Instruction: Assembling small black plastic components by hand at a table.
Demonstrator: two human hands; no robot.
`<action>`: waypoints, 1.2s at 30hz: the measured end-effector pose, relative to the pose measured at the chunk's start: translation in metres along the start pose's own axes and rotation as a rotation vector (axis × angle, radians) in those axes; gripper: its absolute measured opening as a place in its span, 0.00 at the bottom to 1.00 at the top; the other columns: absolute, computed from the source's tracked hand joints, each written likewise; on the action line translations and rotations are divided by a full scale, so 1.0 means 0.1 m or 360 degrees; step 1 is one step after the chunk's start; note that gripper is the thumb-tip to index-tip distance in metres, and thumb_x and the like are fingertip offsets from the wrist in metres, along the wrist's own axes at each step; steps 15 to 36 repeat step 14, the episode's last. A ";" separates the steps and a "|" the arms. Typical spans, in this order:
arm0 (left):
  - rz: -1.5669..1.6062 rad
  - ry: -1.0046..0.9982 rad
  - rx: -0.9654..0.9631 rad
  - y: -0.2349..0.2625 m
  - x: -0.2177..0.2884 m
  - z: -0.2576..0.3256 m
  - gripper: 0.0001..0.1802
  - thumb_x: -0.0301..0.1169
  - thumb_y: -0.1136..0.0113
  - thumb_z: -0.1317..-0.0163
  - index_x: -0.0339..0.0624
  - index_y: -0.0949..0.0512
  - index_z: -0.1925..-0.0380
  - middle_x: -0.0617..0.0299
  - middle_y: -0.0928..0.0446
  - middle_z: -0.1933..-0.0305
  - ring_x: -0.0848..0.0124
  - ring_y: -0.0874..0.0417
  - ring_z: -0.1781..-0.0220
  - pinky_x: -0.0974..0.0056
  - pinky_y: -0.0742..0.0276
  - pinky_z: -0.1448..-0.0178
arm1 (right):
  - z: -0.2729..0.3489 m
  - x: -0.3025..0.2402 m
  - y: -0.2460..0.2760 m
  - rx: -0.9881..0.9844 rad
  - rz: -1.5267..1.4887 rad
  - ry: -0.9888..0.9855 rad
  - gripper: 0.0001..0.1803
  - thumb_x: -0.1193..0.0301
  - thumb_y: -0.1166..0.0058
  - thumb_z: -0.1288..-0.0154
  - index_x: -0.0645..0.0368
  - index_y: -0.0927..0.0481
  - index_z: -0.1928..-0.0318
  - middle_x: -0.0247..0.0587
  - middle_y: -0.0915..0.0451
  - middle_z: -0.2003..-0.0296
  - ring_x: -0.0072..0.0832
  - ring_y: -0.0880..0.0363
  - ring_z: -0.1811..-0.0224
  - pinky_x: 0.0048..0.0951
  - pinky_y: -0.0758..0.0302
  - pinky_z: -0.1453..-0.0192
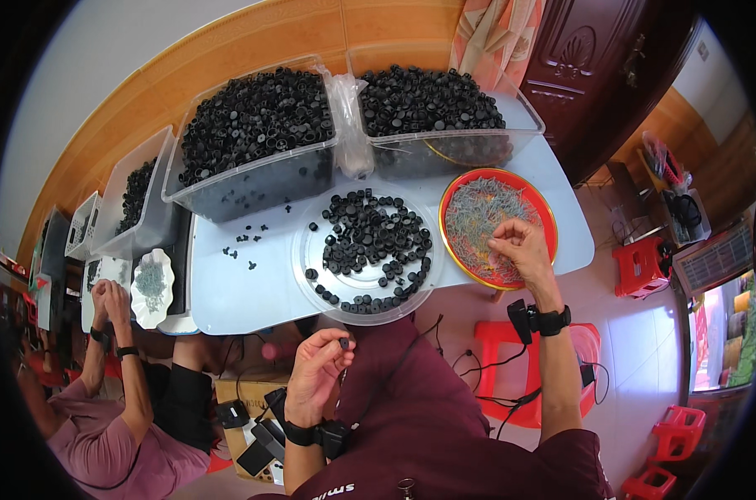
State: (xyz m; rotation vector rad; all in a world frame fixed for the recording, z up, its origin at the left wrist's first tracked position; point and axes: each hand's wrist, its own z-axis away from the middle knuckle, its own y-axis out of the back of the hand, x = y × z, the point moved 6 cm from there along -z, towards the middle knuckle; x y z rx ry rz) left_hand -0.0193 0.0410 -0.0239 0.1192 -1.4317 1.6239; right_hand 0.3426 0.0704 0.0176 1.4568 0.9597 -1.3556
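Observation:
My left hand (318, 371) is closed in a pinch on a small black plastic part (344, 342), just off the table's front edge. Over a round red-rimmed tray (550, 218) of thin silvery pins (478, 212), my right hand (521, 252) has its thumb and fingertips pressed together. Whatever is between those fingertips is too small to make out. Between my hands lies a round clear plastic tray (311, 293), with many small black parts (369, 233) heaped at its middle and strung along its near rim.
Two big clear bins (257, 179) (519, 123) of black parts stand along the back of the white table (253, 292). Several loose black pieces (244, 238) lie left of the tray. A co-worker (124, 400) sits at the left by a white dish (139, 308). A red stool (499, 333) and cables are below right.

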 end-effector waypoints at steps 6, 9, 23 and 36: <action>-0.0033 0.0020 0.0051 0.00 0.00 -0.01 0.10 0.26 0.41 0.40 0.34 0.24 0.60 0.55 0.21 0.66 0.72 0.21 0.68 0.71 0.23 0.60 | 0.01 0.01 -0.01 -0.0019 0.0159 -0.0039 0.04 0.82 0.49 0.42 0.68 0.24 0.65 0.36 0.23 0.78 0.18 0.24 0.78 0.17 0.27 0.74; -0.0034 0.0009 0.0061 0.03 0.00 -0.01 0.09 0.26 0.42 0.40 0.34 0.24 0.60 0.56 0.21 0.66 0.72 0.21 0.68 0.71 0.23 0.60 | 0.02 -0.05 -0.06 0.0019 0.0318 0.0048 0.05 0.81 0.51 0.41 0.68 0.24 0.64 0.35 0.24 0.77 0.19 0.24 0.78 0.19 0.27 0.74; -0.0011 0.0001 0.0079 0.07 0.02 0.03 0.10 0.27 0.41 0.40 0.35 0.24 0.60 0.56 0.21 0.66 0.72 0.21 0.68 0.71 0.22 0.59 | 0.00 -0.15 -0.12 0.0078 0.0879 0.0417 0.07 0.81 0.53 0.40 0.65 0.23 0.63 0.36 0.25 0.73 0.23 0.23 0.76 0.23 0.27 0.71; -0.0011 0.0001 0.0079 0.07 0.02 0.03 0.10 0.27 0.41 0.40 0.35 0.24 0.60 0.56 0.21 0.66 0.72 0.21 0.68 0.71 0.22 0.59 | 0.00 -0.15 -0.12 0.0078 0.0879 0.0417 0.07 0.81 0.53 0.40 0.65 0.23 0.63 0.36 0.25 0.73 0.23 0.23 0.76 0.23 0.27 0.71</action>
